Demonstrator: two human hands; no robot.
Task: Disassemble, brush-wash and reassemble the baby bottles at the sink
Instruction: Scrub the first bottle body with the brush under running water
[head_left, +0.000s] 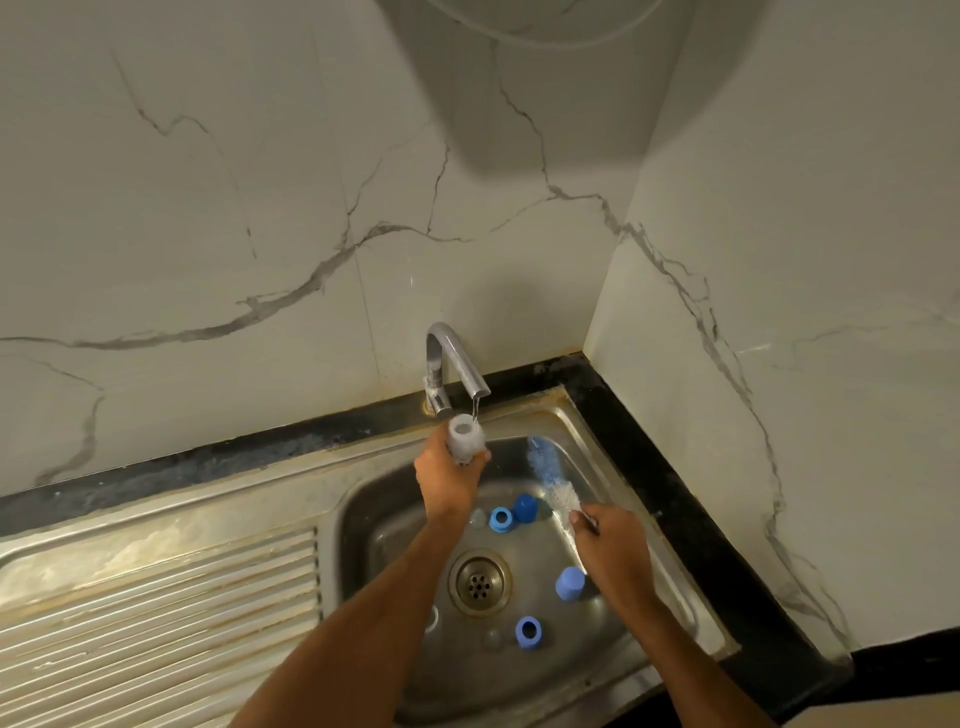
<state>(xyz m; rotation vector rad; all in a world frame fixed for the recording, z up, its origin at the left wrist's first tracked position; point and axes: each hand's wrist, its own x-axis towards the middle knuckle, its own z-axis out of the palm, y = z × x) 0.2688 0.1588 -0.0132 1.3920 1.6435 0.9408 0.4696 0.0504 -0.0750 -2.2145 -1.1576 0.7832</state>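
Left hand (448, 480): grips bottle (466, 439) under running tap (451, 364) | Right hand (613, 545): grips brush (551, 480), bristles toward 11 o'clock | Blue caps (524, 507) in sink (363, 499)

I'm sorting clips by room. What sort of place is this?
Most likely a home kitchen sink corner: a steel sink with a ribbed drainboard, a running tap, marble-look wall tiles, and blue bottle parts in the basin.
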